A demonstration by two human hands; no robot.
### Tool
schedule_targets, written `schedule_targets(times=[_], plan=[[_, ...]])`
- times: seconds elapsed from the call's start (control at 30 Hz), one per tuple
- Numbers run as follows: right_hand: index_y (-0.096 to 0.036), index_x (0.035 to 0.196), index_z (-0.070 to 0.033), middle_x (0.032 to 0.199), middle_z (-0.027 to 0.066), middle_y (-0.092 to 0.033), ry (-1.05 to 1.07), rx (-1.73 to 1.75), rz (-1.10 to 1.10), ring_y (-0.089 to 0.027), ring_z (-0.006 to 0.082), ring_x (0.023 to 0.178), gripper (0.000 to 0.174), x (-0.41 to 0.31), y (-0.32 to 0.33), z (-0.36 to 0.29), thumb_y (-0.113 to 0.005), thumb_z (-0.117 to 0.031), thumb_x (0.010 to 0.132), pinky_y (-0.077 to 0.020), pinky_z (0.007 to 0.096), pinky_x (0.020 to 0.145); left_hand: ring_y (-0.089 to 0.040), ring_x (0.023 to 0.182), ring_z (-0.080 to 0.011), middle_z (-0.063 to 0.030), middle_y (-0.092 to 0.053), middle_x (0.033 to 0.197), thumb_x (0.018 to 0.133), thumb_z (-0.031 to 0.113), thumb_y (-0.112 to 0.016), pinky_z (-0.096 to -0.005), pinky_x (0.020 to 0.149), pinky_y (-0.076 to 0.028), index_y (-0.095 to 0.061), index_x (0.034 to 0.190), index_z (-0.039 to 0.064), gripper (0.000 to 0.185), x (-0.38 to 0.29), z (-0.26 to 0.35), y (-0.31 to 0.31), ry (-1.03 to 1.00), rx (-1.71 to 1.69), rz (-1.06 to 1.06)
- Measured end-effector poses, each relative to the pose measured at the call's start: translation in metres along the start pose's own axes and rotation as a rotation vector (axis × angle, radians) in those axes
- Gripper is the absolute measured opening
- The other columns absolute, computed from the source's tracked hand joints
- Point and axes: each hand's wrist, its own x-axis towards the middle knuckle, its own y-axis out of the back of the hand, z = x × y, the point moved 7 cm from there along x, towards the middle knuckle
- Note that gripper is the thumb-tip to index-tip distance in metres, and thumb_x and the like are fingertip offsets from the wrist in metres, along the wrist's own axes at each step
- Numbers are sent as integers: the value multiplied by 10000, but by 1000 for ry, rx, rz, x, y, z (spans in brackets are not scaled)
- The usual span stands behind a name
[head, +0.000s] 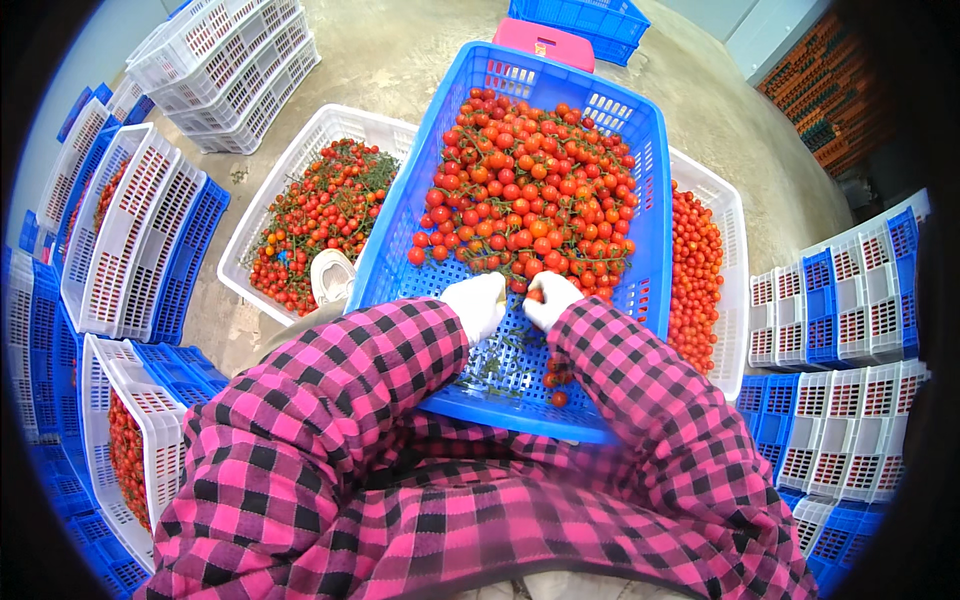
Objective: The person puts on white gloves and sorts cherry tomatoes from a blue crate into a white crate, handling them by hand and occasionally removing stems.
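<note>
A blue plastic crate [406, 187] stands directly before me, with a heap of red cherry tomatoes [529, 187], many on green stems, over its far and middle part. Both hands wear white gloves and are at the near edge of the heap. My right hand [555, 300] has its fingers curled around a cherry tomato [535, 295]. Just left of it, my left hand [478, 306] is bent inward; whether it grips a stem is hidden. Green stem scraps [491, 367] lie on the crate's perforated floor below the hands. A few tomatoes [559, 398] rest near my right sleeve.
White crates flank the blue one: the left crate [244, 262] holds tomatoes with stems, the right crate [731, 300] loose tomatoes. A pink stool [546, 41] is under the far end. Stacked crates [120, 247] stand left, more stacked crates [832, 307] right. A shoe [332, 274] shows at left.
</note>
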Motion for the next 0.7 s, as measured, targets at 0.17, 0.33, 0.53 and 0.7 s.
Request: schedule_targets(times=[0.17, 0.33, 0.53, 0.7], plan=[[-508, 1038, -83, 924, 74, -582, -545, 1120, -113, -577, 194, 838, 322, 5, -2, 44, -542, -58, 719, -493, 384, 693, -602, 663, -178, -86, -604, 799, 701, 148, -694, -297, 621, -482, -507, 1011, 16, 385, 1, -21, 42, 449, -786, 67], [-565, 1029, -84, 1004, 100, -565, -167, 659, -199, -552, 231, 949, 355, 10, -1, 20, -557, -63, 675, -485, 360, 725, -612, 786, -225, -112, -588, 984, 741, 80, -672, -341, 681, -520, -368, 1249, 40, 593, -26, -3, 89, 570, -1505, 78], [-606, 1035, -125, 972, 125, -551, 213, -252, -211, -573, 281, 901, 319, -7, -38, -20, -646, -183, 724, -468, 362, 791, -626, 807, -241, -158, -584, 1047, 776, 80, -636, -332, 669, -536, -395, 1225, 27, 512, -52, 19, 116, 412, -1658, 90], [-529, 1059, -129, 726, 62, -560, -510, 1346, -291, -399, 97, 428, 271, -21, -18, -11, -518, -305, 852, -287, 234, 335, -611, 796, -214, -129, -586, 1016, 793, 100, -623, -295, 678, -515, -398, 1225, 27, 492, -48, 13, 104, 441, -1549, 47]])
